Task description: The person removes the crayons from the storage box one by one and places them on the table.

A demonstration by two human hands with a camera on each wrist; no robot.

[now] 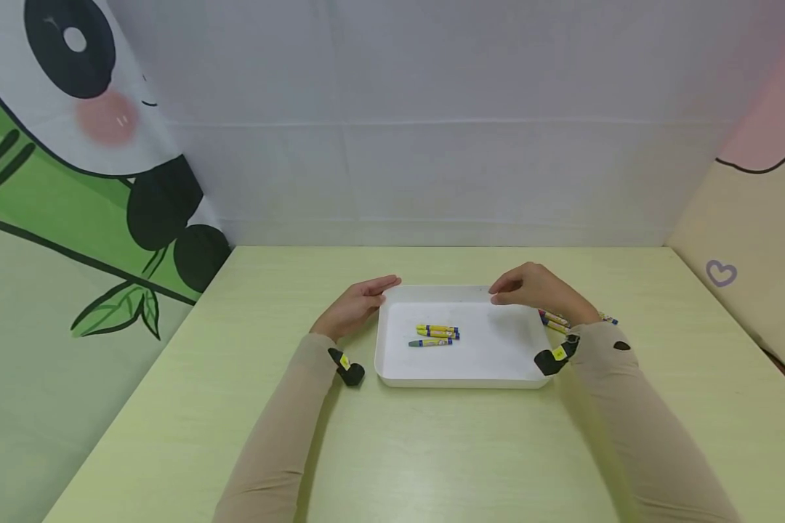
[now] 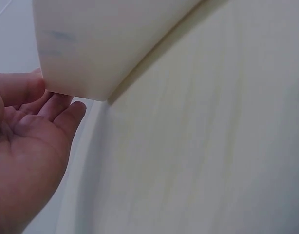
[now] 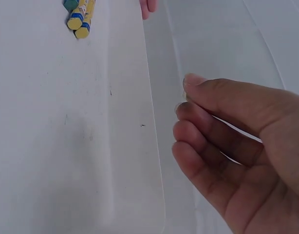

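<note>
A white tray (image 1: 461, 380) lies on the pale green table, with three yellow-and-blue crayons (image 1: 437, 335) side by side in its middle. My left hand (image 1: 360, 299) rests with straight fingers against the tray's far left corner. The left wrist view shows its open palm (image 2: 28, 136) beside the tray's outer wall (image 2: 91, 44). My right hand (image 1: 530, 287) hovers over the tray's far right corner. In the right wrist view its fingers (image 3: 213, 141) are loosely curled, with nothing between them, beside the tray floor (image 3: 66, 122). The crayons' ends (image 3: 80, 14) show at the top there.
More crayons (image 1: 553, 320) lie on the table just right of the tray, partly hidden under my right wrist. Printed fabric walls close in the table on the left, back and right. A black wrist camera sits on each arm (image 1: 348, 369) (image 1: 554, 357).
</note>
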